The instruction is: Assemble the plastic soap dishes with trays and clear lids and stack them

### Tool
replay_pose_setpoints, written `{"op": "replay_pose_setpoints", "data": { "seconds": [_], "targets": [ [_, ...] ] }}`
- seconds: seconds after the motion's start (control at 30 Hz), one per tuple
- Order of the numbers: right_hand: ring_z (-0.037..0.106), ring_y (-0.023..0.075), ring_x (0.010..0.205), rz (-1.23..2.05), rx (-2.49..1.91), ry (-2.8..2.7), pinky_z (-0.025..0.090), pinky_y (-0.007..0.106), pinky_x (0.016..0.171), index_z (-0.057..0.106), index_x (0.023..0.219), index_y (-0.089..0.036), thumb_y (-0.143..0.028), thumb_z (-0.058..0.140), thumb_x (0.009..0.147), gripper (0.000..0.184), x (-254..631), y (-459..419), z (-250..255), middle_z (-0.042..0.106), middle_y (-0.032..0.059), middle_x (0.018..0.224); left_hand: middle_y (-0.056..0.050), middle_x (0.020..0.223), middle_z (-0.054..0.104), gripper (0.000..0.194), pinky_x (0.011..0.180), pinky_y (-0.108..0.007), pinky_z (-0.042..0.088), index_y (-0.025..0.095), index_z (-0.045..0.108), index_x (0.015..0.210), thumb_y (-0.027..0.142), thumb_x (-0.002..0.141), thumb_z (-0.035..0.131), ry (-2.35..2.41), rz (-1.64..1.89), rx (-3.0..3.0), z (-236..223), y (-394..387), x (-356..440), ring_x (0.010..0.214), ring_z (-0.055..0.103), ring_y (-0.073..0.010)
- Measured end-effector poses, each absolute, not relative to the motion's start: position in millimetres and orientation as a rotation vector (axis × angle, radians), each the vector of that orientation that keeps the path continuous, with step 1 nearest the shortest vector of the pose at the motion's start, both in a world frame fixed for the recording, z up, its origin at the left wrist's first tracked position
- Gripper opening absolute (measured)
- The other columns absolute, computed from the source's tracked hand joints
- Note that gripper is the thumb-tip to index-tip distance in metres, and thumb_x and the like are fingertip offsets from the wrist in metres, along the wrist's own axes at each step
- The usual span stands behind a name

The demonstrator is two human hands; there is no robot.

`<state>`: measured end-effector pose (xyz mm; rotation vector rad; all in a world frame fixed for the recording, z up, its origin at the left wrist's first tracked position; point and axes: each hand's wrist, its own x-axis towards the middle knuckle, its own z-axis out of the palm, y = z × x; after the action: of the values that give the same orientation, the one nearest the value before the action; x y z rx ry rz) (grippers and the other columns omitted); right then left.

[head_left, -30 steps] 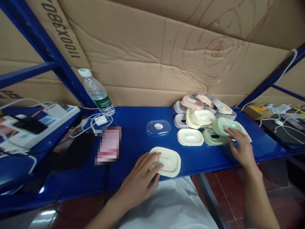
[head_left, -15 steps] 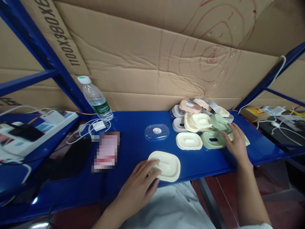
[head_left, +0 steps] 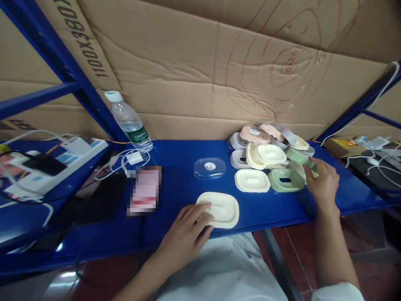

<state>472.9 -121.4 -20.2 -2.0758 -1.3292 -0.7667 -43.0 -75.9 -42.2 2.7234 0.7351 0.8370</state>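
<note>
A cream oval plastic dish [head_left: 225, 211] lies near the table's front edge. My left hand [head_left: 188, 230] rests its spread fingers on the dish's left side. At the right, the fingers of my right hand [head_left: 324, 179] are bent round the edge of a green plastic piece [head_left: 297, 156] in the pile; its far side stays visible. Below that piece sits a green oval holder [head_left: 286, 180] with a dark slot. Another cream dish [head_left: 252, 180] lies left of the holder, and one more cream piece [head_left: 271, 154] rests on the pile. A clear oval cover [head_left: 209, 168] with a round sticker lies behind the near dish.
Pink [head_left: 255, 134] and grey [head_left: 239, 159] plastic parts fill the pile's back. A water bottle [head_left: 133, 125], white cable [head_left: 134, 158] and blurred pink phone-shaped object [head_left: 145, 190] are at left, beside a power strip [head_left: 56, 171]. Cardboard [head_left: 175, 62] walls the back; blue shelf posts flank the table.
My right hand has moved slightly right, and its fingers have closed on the green piece's edge. My left hand stays on the cream dish. The whole view has shifted a little.
</note>
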Motion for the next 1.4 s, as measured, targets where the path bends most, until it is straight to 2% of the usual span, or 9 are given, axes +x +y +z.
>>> {"op": "replay_pose_setpoints", "data": {
  "seconds": [0.13,0.37,0.53,0.67,0.8,0.97,1.13,1.3,1.4],
  "targets": [
    [0.062,0.0370,0.132,-0.752,-2.022,-1.377,0.047,0.051,0.109,0.070,0.137,-0.017,-0.048,0.060,0.103,0.047,488.6,-108.6,-24.7,0.069,0.0224,0.140,-0.012,0.141,0.068,0.014,0.106,-0.047,0.055,0.021,0.068,0.116,0.020,0.107,0.058,0.724,0.850,2.729,-40.7,-75.5,-42.7,0.125,0.067,-0.0285],
    [0.049,0.0410,0.151,-0.807,-1.930,-1.327,0.043,0.057,0.120,0.059,0.150,-0.012,-0.053,0.076,0.094,0.072,490.7,-126.0,-45.2,0.055,0.0301,0.155,-0.011,0.136,0.070,0.010,0.105,-0.046,0.055,0.021,0.068,0.113,0.020,0.107,0.061,0.731,0.923,2.709,-43.3,-75.6,-42.3,0.122,0.068,-0.0281],
    [0.055,0.0403,0.147,-0.726,-1.761,-1.398,0.044,0.062,0.121,0.061,0.149,-0.018,-0.043,0.071,0.101,0.056,416.3,-144.1,-37.8,0.060,0.0245,0.152,-0.010,0.131,0.073,0.010,0.104,-0.042,0.054,0.022,0.069,0.114,0.018,0.107,0.062,0.755,0.998,2.656,-42.3,-76.2,-41.0,0.118,0.070,-0.0242],
    [0.063,0.0328,0.138,-0.300,-1.593,-1.772,0.050,0.058,0.118,0.067,0.141,-0.028,-0.033,0.063,0.106,0.035,325.8,-140.9,-26.4,0.069,0.0127,0.144,-0.008,0.126,0.073,0.010,0.103,-0.041,0.053,0.022,0.069,0.115,0.019,0.107,0.064,0.776,1.009,2.627,-43.6,-76.6,-41.7,0.116,0.070,-0.0233],
    [0.060,0.0291,0.142,-0.016,-1.391,-2.187,0.053,0.051,0.117,0.061,0.149,-0.028,-0.032,0.063,0.107,0.042,260.8,-134.4,-26.2,0.064,0.0117,0.153,-0.007,0.118,0.074,0.011,0.102,-0.040,0.051,0.021,0.067,0.116,0.018,0.107,0.064,0.755,1.017,2.609,-43.1,-76.3,-41.8,0.112,0.069,-0.0220],
    [0.058,0.0313,0.144,-0.003,-1.322,-2.230,0.053,0.054,0.116,0.060,0.151,-0.028,-0.038,0.070,0.104,0.050,251.0,-134.5,-30.2,0.062,0.0124,0.156,-0.006,0.114,0.074,0.011,0.099,-0.039,0.052,0.021,0.067,0.117,0.019,0.107,0.063,0.725,1.051,2.605,-40.1,-75.8,-40.5,0.106,0.069,-0.0209],
    [0.058,0.0323,0.143,-0.005,-1.284,-2.251,0.054,0.055,0.114,0.062,0.150,-0.030,-0.044,0.077,0.098,0.055,252.9,-134.4,-30.6,0.062,0.0123,0.156,-0.008,0.120,0.073,0.012,0.102,-0.041,0.052,0.021,0.068,0.118,0.020,0.107,0.064,0.752,1.023,2.616,-43.9,-77.0,-40.3,0.112,0.069,-0.0231],
    [0.063,0.0298,0.137,0.033,-1.230,-2.292,0.057,0.053,0.110,0.071,0.136,-0.029,-0.033,0.071,0.103,0.033,247.1,-134.4,-29.6,0.072,0.0093,0.142,-0.007,0.132,0.071,0.014,0.101,-0.038,0.054,0.026,0.071,0.118,0.022,0.108,0.061,0.793,0.959,2.567,-38.3,-77.1,-42.1,0.118,0.070,-0.0216],
    [0.069,0.0281,0.128,0.080,-1.213,-2.201,0.059,0.050,0.107,0.070,0.134,-0.027,-0.027,0.067,0.105,0.029,249.8,-138.1,-30.7,0.078,0.0085,0.128,-0.009,0.141,0.067,0.020,0.108,-0.040,0.054,0.027,0.070,0.125,0.026,0.110,0.057,0.855,0.930,2.564,-27.1,-68.8,-43.0,0.130,0.066,-0.0233]
  ]
}}
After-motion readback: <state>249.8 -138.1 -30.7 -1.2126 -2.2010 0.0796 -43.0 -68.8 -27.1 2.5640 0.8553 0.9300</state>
